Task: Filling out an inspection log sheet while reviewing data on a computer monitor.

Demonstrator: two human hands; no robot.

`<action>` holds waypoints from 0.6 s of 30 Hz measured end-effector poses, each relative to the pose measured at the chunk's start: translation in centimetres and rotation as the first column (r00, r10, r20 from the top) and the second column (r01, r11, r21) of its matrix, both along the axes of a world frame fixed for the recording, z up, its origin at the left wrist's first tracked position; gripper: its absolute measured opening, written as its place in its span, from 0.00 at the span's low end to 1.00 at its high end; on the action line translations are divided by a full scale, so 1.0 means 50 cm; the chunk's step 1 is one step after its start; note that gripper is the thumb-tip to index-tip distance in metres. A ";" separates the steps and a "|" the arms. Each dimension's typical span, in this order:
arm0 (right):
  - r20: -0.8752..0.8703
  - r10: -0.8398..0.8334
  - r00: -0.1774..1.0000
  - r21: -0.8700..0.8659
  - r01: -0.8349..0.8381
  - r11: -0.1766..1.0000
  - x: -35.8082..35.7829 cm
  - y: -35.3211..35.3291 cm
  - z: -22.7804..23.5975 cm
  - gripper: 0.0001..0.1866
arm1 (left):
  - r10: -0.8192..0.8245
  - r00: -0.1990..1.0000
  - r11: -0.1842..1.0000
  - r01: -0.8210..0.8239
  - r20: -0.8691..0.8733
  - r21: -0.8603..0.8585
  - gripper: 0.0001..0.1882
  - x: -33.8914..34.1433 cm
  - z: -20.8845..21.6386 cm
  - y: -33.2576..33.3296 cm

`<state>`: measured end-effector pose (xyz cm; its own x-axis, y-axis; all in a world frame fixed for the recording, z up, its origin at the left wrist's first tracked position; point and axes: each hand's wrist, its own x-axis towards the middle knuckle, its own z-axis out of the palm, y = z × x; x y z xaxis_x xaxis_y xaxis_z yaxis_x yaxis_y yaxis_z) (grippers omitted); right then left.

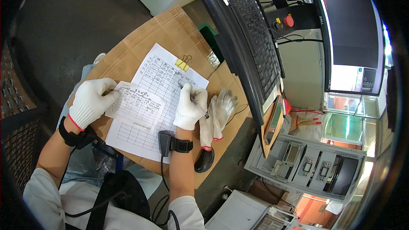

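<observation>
White knit gloves cover both of my hands. My left hand point(93, 100) pinches the left edge of a small printed slip point(135, 104) with handwriting on it. That slip lies over a larger form sheet point(138, 140) with a ruled grid, its upper rows filled in by hand. In my right hand point(191, 106) is a pen point(202, 110), its tip end on the sheet near the handwritten rows. A yellow binder clip point(182, 64) grips the sheet's top edge. Just right of my right hand lies a pair of white gloves point(219, 113).
Under the papers is a cardboard-covered table point(128, 47). A black computer mouse point(205, 160) sits at its right edge. Beyond stand a black keyboard point(251, 30), a red push button point(289, 20) and a monitor point(353, 34). A mesh chair point(17, 98) is at left.
</observation>
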<state>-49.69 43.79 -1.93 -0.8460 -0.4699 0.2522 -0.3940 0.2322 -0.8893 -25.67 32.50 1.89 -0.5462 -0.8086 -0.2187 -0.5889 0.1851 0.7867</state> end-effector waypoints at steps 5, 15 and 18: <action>0.019 0.004 1.000 -0.001 -0.004 1.000 0.003 -0.001 0.003 0.13 | -0.008 1.000 1.000 0.008 0.009 -0.004 0.12 0.001 0.002 -0.003; -0.006 0.007 1.000 -0.047 -0.007 0.999 -0.003 0.004 -0.001 0.13 | -0.013 1.000 1.000 0.013 0.015 0.010 0.13 0.000 0.001 -0.002; -0.005 0.013 1.000 -0.038 -0.013 0.999 -0.001 0.001 -0.001 0.13 | -0.019 0.999 0.999 0.018 0.031 0.033 0.13 -0.001 0.007 -0.005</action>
